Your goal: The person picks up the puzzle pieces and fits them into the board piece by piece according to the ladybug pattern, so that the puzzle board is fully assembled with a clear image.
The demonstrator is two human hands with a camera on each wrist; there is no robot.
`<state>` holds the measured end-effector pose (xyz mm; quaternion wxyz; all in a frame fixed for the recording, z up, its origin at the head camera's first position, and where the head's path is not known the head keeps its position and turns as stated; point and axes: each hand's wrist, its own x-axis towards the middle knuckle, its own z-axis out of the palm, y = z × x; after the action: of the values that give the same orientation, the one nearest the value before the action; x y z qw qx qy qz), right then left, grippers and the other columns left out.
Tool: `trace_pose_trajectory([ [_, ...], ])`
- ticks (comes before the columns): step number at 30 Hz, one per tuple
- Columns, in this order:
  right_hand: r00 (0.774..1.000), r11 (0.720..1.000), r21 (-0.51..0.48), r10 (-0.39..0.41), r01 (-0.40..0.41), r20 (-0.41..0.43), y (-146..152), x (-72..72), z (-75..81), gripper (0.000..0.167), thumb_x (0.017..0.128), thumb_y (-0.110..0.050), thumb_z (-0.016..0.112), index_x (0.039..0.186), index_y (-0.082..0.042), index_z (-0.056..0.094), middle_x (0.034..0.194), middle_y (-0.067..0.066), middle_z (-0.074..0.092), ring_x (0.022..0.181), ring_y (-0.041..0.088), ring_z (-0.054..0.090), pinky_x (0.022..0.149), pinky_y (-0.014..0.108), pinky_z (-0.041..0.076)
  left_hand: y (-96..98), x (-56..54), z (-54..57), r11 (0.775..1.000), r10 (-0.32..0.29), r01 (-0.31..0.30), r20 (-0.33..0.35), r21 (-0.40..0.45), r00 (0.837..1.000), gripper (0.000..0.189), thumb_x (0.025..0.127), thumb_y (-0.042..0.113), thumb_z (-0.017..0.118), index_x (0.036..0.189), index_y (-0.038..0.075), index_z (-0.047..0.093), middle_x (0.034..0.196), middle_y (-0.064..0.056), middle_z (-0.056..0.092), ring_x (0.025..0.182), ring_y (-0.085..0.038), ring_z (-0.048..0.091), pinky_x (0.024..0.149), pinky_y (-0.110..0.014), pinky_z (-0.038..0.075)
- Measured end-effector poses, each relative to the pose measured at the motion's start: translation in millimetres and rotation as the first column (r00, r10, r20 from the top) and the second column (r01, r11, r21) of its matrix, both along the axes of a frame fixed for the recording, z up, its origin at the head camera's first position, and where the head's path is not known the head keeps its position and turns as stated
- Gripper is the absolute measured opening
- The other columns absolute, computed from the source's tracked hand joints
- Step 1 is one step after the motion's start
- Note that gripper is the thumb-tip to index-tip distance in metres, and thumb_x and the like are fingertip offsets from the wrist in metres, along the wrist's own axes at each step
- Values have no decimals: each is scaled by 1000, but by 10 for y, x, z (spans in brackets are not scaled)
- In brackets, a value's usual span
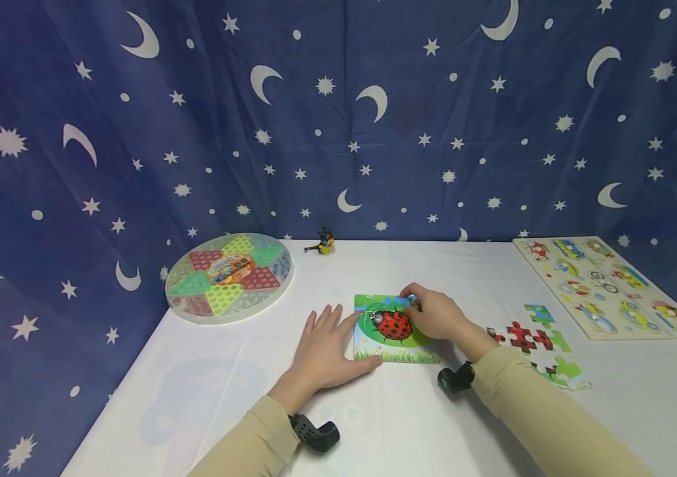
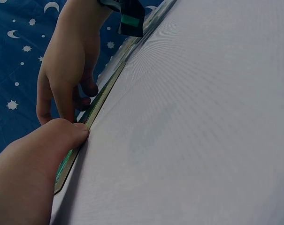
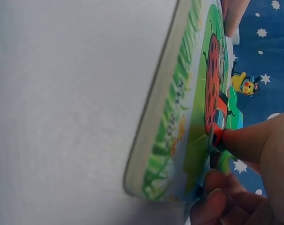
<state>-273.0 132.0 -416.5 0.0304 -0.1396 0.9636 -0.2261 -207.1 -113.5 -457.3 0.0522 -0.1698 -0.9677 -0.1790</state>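
Note:
A square ladybug jigsaw board point(image 1: 395, 356) with a grass border lies flat in the middle of the table. My left hand point(image 1: 326, 348) rests along its left side, fingers stretched out and thumb point(image 2: 69, 133) on the near edge. Over the board's right part, my right hand point(image 1: 436, 315) pinches a jigsaw piece point(image 3: 218, 136) between thumb and fingers. Red and green show on that piece, which stands tilted above the picture; its full outline is hidden by the fingers. Loose jigsaw pieces point(image 1: 520, 336), red, green and blue, lie to the right of the right hand.
At the back left lies a round Chinese checkers board point(image 1: 243, 305). A small yellow and dark toy figure point(image 1: 324, 242) stands near the table's far edge. A wooden vehicle puzzle board point(image 1: 613, 288) lies at the right. A blue star-and-moon curtain point(image 1: 338, 152) hangs behind the white table point(image 1: 243, 411).

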Motion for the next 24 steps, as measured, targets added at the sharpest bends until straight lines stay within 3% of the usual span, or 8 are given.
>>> trace_pose_trajectory([
  [7, 1000, 999, 45, 5, -3, -30, -45, -6, -4, 29, 100, -18, 64, 127, -10, 64, 105, 12, 66, 93, 27, 62, 85, 50, 54, -9, 4, -9, 1000, -1, 1, 3, 6, 1000, 96, 82, 83, 56, 157, 24, 45, 163, -15, 34, 153, -33, 23, 123, -56, 10],
  [18, 997, 993, 88, -74, 73, 4, -123, 7, 52, 30, 101, -21, 65, 129, -12, 63, 105, 12, 64, 86, 26, 57, 80, 45, 53, 19, -28, -8, 1000, -5, 5, -3, -6, 1000, 98, 81, 86, 52, 158, 24, 44, 163, -15, 33, 153, -33, 23, 123, -55, 10],
  [24, 997, 993, 96, -75, 75, -1, -181, 29, 28, 31, 101, -20, 65, 131, -12, 62, 113, 16, 61, 87, 26, 59, 79, 45, 54, 10, -25, -26, 1000, 4, -4, 0, -19, 1000, 98, 81, 86, 53, 158, 26, 43, 163, -14, 34, 153, -33, 23, 124, -54, 9],
])
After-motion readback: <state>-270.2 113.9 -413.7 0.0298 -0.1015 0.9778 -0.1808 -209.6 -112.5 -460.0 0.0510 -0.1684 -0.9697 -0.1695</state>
